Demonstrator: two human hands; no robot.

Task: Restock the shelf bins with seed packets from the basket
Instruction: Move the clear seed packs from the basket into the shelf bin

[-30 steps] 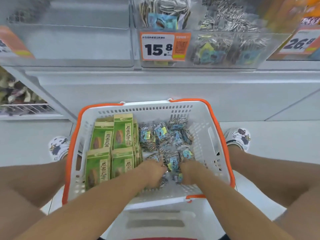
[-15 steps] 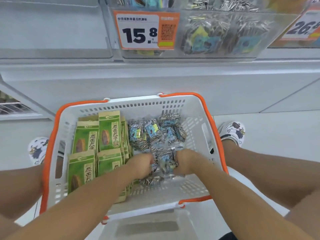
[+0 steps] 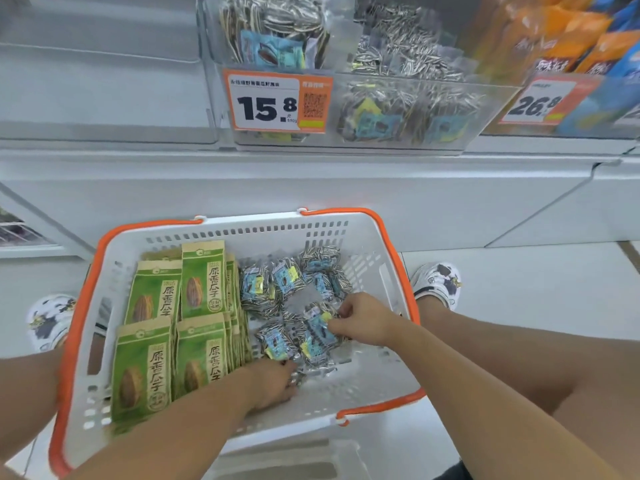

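We pinch a blue seed packet (image 3: 320, 332) with our right hand (image 3: 362, 318), fingers curled round its edge. Our left hand (image 3: 273, 381) reaches in under the pile, grip hidden, probably gathering more. Packets lie loose in the basket (image 3: 242, 228); the shelf bin (image 3: 381, 109) waits beyond our fingertips.

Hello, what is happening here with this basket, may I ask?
A person crouches over a white basket before the shelf. The right hand pinches a blue striped seed packet, and the left hand reaches among the loose ones beside it. Green seed packets stand untouched on the left. The clear shelf bin above is partly filled.
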